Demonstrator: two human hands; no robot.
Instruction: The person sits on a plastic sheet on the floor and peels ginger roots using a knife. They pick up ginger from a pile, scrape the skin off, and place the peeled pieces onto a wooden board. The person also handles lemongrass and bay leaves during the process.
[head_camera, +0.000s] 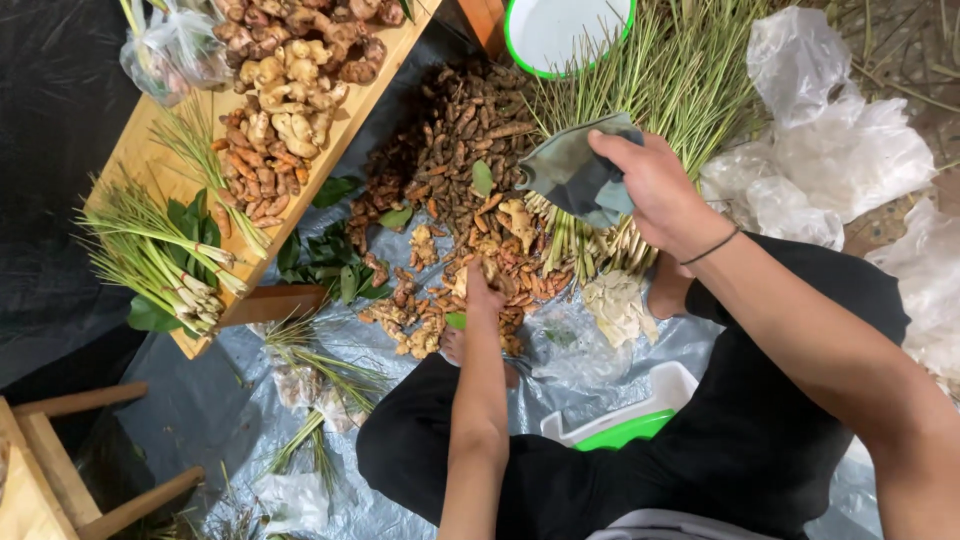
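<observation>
Far left: wooden board (150, 150) bearing lemongrass bundles (160, 265) laid over green leaves, with ginger and turmeric roots (275, 110) heaped toward its upper end. A knotted clear plastic bag (170, 45) sits at the board's top corner.

Centre: pile of small brown-orange turmeric rhizomes (455, 150) spread on a grey plastic sheet (200, 400). Left hand (482, 290) reaches down into the near edge of this pile; fingers curl into the roots, but whether they grasp one cannot be told.

Right of centre: right hand (655, 185), fingers closed on a folded grey-green cloth (580, 175), held above the cut ends of a loose lemongrass heap (640, 90). A dark band circles the wrist. White bowl with green rim (565, 30) at top, touching the stalks.

Far right: crumpled clear plastic bags (830, 140) on the ground.
</observation>
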